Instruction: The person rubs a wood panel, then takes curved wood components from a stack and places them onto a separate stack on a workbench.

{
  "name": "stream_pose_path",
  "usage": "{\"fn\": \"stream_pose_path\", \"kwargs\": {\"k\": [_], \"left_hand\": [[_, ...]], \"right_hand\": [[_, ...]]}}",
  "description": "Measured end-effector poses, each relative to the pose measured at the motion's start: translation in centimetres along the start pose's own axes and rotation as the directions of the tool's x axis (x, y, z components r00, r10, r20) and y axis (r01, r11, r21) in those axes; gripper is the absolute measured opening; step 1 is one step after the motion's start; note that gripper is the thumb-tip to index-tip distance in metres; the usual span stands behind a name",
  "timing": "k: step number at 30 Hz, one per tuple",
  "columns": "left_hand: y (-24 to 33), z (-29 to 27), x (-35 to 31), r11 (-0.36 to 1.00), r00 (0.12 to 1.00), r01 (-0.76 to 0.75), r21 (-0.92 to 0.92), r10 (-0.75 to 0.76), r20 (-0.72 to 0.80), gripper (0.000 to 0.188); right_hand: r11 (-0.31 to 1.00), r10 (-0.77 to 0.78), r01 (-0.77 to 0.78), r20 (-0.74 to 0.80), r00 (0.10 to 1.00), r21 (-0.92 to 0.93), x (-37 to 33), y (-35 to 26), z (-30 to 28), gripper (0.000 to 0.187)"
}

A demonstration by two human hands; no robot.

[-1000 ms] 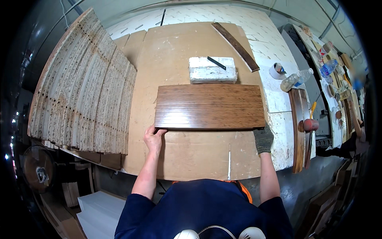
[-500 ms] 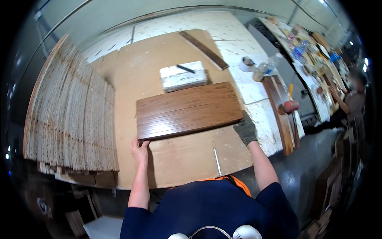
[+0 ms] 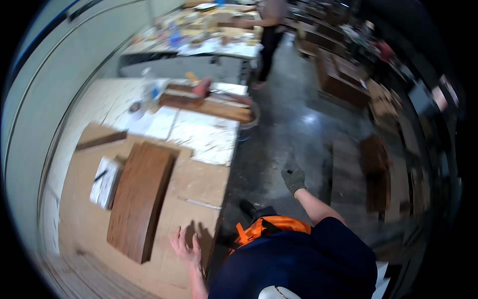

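Observation:
My bare left hand hangs over the near edge of the cardboard-covered table, fingers spread and nothing in them. Close by lies a block of glossy brown wooden boards, set apart from the hand. My right hand, in a dark grey-green glove, reaches out over the floor beyond the table's edge; its fingers are smeared by motion, and a small dark spot shows at them. A white-wrapped block with a black bar on top sits beside the boards. On the cardboard rests a thin pale stick.
Wood strips, a red object, a clear bottle and a cup stand on the far table end. Beyond, a person works at a cluttered bench. Brown wooden pieces stand along the floor to the right.
My view has swung to the right. Both hands have let go of the boards; the left is now off their edge, and the right has moved away over the floor.

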State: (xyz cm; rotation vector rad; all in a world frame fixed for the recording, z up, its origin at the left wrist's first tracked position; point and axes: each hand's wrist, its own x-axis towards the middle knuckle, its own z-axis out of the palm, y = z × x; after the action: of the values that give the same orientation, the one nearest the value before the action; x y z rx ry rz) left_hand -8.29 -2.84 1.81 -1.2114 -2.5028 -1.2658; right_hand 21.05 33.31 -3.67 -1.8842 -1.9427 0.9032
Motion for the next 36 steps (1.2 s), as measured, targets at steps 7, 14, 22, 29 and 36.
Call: {"fn": "stream_pose_path", "kwargs": {"k": [7,14,22,29,36], "left_hand": [[0.0,6.0,-3.0,0.954,0.929,0.107,-0.279,0.004,0.371,0.039],[11.4,14.1,-4.7,0.946,0.733,0.261,-0.194,-0.064,0.677,0.039],[27.8,25.4,-7.0,0.963,0.309,-0.086,-0.254,0.268,0.912,0.044],[35.7,37.3,-10.0,0.876,0.044,-0.225,-0.425,0.445,0.894,0.043],[48.0,50.3,-16.7,0.828,-0.163,-0.232,-0.510,0.484,0.860,0.044]], "right_hand": [[0.896,0.435,-0.421,0.090,0.896,-0.140,-9.8,20.6,-4.2,0.054],[0.783,0.606,-0.557,0.140,0.783,-0.278,-22.7,42.2,-4.4,0.040],[0.556,0.831,-0.789,0.197,0.520,-0.260,-37.4,51.7,-5.1,0.034],[0.519,0.853,-0.854,0.057,0.518,-0.010,-42.9,52.5,-3.9,0.030],[0.178,0.908,-0.959,0.339,0.247,0.222,-43.6,53.8,-9.2,0.036]]}}
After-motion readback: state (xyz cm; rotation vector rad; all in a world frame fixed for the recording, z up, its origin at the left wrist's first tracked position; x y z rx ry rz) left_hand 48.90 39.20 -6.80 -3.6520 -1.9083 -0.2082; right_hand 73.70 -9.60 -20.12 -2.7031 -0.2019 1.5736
